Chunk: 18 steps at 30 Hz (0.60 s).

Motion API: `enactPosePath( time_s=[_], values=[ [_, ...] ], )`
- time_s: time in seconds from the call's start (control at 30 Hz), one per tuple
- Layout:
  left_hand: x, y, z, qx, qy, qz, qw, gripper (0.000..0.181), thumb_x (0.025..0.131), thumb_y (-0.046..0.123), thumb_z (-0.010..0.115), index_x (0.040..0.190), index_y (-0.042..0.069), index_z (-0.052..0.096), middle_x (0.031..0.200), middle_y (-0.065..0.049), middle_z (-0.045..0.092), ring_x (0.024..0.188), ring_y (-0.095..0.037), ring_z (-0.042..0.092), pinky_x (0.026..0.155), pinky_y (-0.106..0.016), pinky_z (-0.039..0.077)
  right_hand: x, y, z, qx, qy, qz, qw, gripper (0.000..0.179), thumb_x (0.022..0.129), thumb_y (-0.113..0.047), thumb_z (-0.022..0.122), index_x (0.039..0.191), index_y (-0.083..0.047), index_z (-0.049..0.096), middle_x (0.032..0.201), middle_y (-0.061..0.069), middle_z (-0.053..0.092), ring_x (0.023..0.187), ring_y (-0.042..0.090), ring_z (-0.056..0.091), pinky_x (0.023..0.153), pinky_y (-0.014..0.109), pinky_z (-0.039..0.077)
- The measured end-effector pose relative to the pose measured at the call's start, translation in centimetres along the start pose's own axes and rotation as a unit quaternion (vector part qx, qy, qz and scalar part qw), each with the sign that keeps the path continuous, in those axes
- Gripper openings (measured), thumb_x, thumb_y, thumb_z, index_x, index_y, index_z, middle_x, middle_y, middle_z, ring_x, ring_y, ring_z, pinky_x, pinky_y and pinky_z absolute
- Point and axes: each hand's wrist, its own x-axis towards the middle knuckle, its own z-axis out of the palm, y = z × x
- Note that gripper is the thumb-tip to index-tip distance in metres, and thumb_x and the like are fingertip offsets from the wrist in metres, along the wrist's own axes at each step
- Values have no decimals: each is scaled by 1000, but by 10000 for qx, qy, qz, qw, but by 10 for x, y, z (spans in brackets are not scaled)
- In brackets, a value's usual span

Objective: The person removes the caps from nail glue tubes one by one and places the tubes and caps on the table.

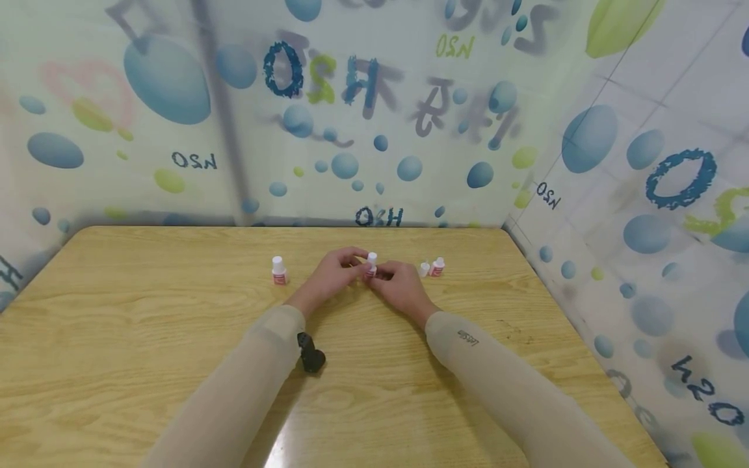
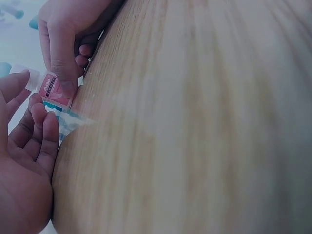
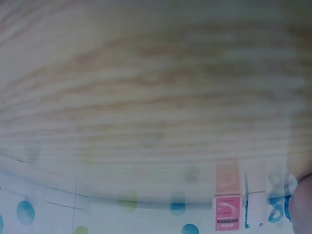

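Near the far middle of the table, my left hand (image 1: 336,273) and right hand (image 1: 404,283) meet at a small bottle (image 1: 371,266) with a white cap and pink label. In the left wrist view, the left hand (image 2: 29,151) has its fingers at the white cap (image 2: 30,78). From above, the right hand (image 2: 66,36) grips the labelled body of the bottle (image 2: 54,90). Its label print is too small to read surely. In the right wrist view, only part of a finger (image 3: 302,204) shows at the right edge.
A second capped bottle (image 1: 279,270) stands left of the hands. Right of them a third bottle (image 1: 437,267) stands next to a small white piece (image 1: 424,268) like a cap. A black object (image 1: 311,354) is by the left sleeve. A patterned curtain (image 1: 328,149) rises behind the table.
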Motion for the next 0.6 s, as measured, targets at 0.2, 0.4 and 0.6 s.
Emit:
enactPosePath(
  time_s=[0.2, 0.4, 0.6],
  values=[
    [1, 0, 0, -9, -8, -41, 10000, 37, 106, 35, 68, 138, 15, 67, 116, -13, 73, 93, -21, 65, 78, -29, 54, 1, 0, 1, -44, -9, 9, 10000, 21, 98, -30, 79, 111, -14, 84, 102, 3, 81, 91, 16, 67, 90, 37, 57],
    [1, 1, -1, 49, 0, -79, 10000, 37, 105, 35, 68, 137, 16, 67, 115, -11, 73, 93, -22, 64, 78, -29, 53, 1, 1, 0, -26, 25, -30, 10000, 21, 98, -29, 80, 111, -13, 84, 101, 3, 81, 90, 16, 68, 89, 37, 58],
    [0, 2, 0, 79, 9, -60, 10000, 38, 106, 36, 68, 138, 15, 67, 116, -12, 73, 93, -21, 65, 77, -30, 53, 1, 2, 1, -68, 69, -107, 9999, 20, 98, -29, 80, 109, -13, 85, 98, 2, 81, 86, 14, 67, 86, 35, 57]
  ],
)
